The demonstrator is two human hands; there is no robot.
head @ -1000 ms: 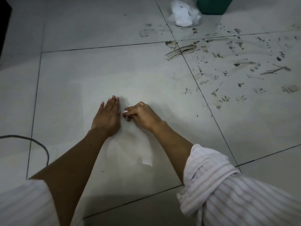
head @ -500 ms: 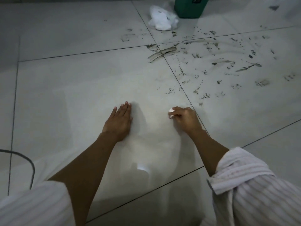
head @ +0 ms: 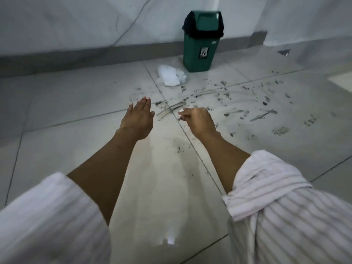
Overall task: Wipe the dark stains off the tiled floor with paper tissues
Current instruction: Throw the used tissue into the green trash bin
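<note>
Two hands reach forward over the tiled floor (head: pixel 80 103), each doing a different job. The right hand (head: pixel 197 121) has its fingers curled into a closed grip around a small wad of paper tissue (head: pixel 181 111), of which only a white scrap shows past the knuckles; keeping it bunched that tight probably gives a firm pad to scrub with. The left hand (head: pixel 138 116) has a loose, open grip, fingers straight and together, holding nothing. Whether it touches the tile or hovers above it cannot be told; it looks placed to steady the person leaning in.

Just ahead of the right hand, at the crossing of the grout lines, lie long smeared streaks (head: pixel 170 109). The dark stains (head: pixel 253 103) spread from there across the tile to the right as specks and dashes, and a few flecks (head: pixel 179 148) sit nearer the person between the forearms. Most of the dirt appears unwiped, so the task seems far from finished.

Farther back, a heap of crumpled white tissues (head: pixel 170 75) lies on the floor just beside a green swing-lid bin (head: pixel 201 42), which stands near the wall (head: pixel 76 21). That pairing likely keeps fresh or spent paper close to where it is thrown away. Rolled striped sleeves (head: pixel 266 187) leave both forearms bare, presumably to stay clean.
</note>
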